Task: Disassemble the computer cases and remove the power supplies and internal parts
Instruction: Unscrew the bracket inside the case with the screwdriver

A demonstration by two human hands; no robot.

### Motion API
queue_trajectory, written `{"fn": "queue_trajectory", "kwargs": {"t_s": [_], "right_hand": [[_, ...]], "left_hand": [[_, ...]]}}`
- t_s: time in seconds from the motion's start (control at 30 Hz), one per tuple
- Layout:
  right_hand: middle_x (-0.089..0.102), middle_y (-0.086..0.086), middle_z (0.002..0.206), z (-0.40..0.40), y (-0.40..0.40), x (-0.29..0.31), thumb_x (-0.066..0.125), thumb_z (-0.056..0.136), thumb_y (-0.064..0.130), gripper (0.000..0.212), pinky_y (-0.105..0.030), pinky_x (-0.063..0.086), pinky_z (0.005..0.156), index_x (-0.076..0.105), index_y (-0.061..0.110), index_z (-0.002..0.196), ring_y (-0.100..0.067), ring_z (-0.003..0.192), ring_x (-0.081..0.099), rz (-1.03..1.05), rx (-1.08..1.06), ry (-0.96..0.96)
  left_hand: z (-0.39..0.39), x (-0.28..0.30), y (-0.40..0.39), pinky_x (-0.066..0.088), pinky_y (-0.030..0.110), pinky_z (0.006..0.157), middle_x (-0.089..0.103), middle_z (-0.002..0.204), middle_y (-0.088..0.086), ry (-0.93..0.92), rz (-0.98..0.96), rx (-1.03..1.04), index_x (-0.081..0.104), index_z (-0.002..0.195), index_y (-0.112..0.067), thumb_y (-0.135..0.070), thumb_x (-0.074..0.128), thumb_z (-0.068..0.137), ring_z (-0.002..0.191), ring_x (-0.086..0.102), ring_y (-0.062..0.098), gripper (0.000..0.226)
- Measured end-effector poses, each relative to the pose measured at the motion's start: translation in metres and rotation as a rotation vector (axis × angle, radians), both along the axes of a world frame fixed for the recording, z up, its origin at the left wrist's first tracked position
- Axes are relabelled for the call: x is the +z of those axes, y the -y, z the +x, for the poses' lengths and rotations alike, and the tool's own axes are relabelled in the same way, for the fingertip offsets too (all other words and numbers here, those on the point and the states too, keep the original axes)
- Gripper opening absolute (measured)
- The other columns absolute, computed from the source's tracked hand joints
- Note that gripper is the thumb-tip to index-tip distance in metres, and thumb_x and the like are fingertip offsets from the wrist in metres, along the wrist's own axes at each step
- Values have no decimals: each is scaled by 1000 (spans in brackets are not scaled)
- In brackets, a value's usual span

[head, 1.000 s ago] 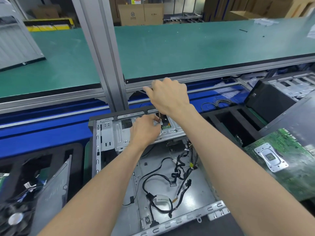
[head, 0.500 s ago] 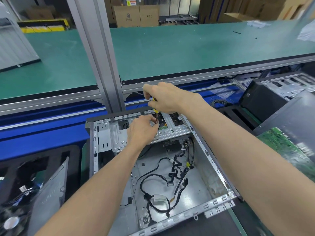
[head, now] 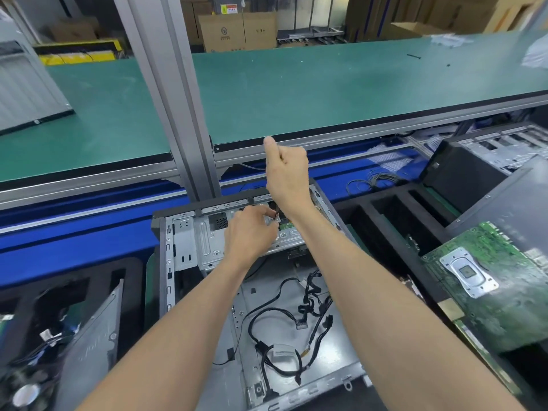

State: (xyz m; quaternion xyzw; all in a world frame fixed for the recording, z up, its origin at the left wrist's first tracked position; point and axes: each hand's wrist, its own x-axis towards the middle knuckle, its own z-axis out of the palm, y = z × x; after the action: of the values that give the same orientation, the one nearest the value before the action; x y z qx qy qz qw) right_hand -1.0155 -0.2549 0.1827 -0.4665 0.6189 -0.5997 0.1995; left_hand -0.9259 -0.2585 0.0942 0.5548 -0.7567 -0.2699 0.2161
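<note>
An open grey computer case (head: 184,241) lies on its side in front of me, with loose black cables (head: 299,315) on its floor. My right hand (head: 286,170) is fisted around a screwdriver handle, thumb up; the shaft (head: 275,210) runs down to the drive bracket (head: 207,244) at the case's far end. My left hand (head: 252,232) pinches at the screwdriver tip, beside a small green board (head: 287,226). The handle is hidden inside the fist.
A green motherboard (head: 504,286) lies at the right on a dark panel. Black foam trays (head: 400,221) sit right of the case, another case (head: 462,170) beyond. A grey side panel (head: 89,345) leans at left. A raised green bench (head: 326,90) and aluminium post (head: 166,93) stand behind.
My right hand has risen and turned upright over the bracket. The left hand stays pinched at the tool tip. My view has shifted slightly.
</note>
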Motion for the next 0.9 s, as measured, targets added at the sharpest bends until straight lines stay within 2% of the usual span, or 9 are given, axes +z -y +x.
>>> {"fn": "queue_trajectory", "kwargs": {"t_s": [0.07, 0.17, 0.27, 0.33, 0.4, 0.47, 0.5, 0.67, 0.9], "right_hand": [[27, -3, 46, -12, 2, -2, 47, 105, 26, 60, -26, 25, 46, 29, 11, 49, -17, 43, 27, -5, 52, 109], [23, 1, 45, -33, -1, -1, 47, 105, 22, 61, -20, 21, 43, 27, 21, 47, -13, 38, 19, 11, 250, 313], [24, 1, 46, -41, 0, 2, 47, 105, 23, 60, -23, 21, 45, 28, 22, 48, -14, 39, 20, 62, 334, 290], [36, -3, 42, -42, 2, 5, 45, 105, 25, 61, -25, 32, 46, 38, 17, 46, -18, 38, 33, 121, 310, 92], [56, -12, 53, -46, 5, 10, 39, 106, 29, 56, -30, 45, 62, 53, 8, 55, -21, 53, 54, 212, 212, -337], [55, -9, 75, -50, 5, 17, 34, 106, 39, 49, -38, 41, 71, 54, 10, 72, -30, 73, 51, 366, 49, -784], [48, -6, 81, -51, 4, 21, 33, 105, 45, 45, -39, 37, 71, 51, 13, 79, -31, 76, 45, 430, -16, -913], [29, 1, 73, -46, 3, 31, 44, 102, 40, 41, -39, 35, 71, 35, 16, 70, -34, 80, 43, 500, 155, -963], [39, 1, 77, -32, 4, 45, 51, 96, 19, 6, -36, 34, 69, 49, 16, 91, -31, 85, 48, 428, 472, -1177]], "left_hand": [[0, -1, 1, 53, 34, 68, 65, 71, -7, -1, 3, -6, 72, 106, -38, -28, 60, 84, 83, 65, 20, 27], [1, -1, 1, 51, 32, 65, 67, 70, -7, -3, -10, -19, 72, 105, -39, -28, 60, 84, 80, 64, 18, 26], [1, -1, 2, 46, 30, 62, 66, 66, -8, -11, -8, -7, 71, 102, -39, -28, 60, 83, 79, 64, 16, 25], [0, -2, 2, 47, 30, 63, 65, 65, -8, -10, -11, -1, 71, 102, -39, -29, 61, 83, 77, 63, 15, 23], [0, -1, 2, 46, 30, 63, 64, 65, -9, -4, -15, 2, 71, 101, -38, -30, 61, 84, 78, 63, 16, 22], [-1, -1, 2, 48, 31, 65, 67, 71, -8, 0, -20, -3, 71, 101, -38, -30, 60, 84, 82, 64, 18, 22], [-1, -2, 2, 50, 32, 67, 70, 76, -7, 1, -20, -4, 71, 101, -38, -29, 60, 84, 85, 64, 19, 23], [-1, -1, 0, 55, 35, 73, 71, 79, -4, 4, -14, 2, 70, 103, -38, -30, 60, 84, 86, 65, 20, 23], [-1, 3, -1, 55, 33, 71, 68, 65, -9, 8, 7, 8, 70, 104, -37, -31, 60, 83, 76, 66, 13, 23]]}}
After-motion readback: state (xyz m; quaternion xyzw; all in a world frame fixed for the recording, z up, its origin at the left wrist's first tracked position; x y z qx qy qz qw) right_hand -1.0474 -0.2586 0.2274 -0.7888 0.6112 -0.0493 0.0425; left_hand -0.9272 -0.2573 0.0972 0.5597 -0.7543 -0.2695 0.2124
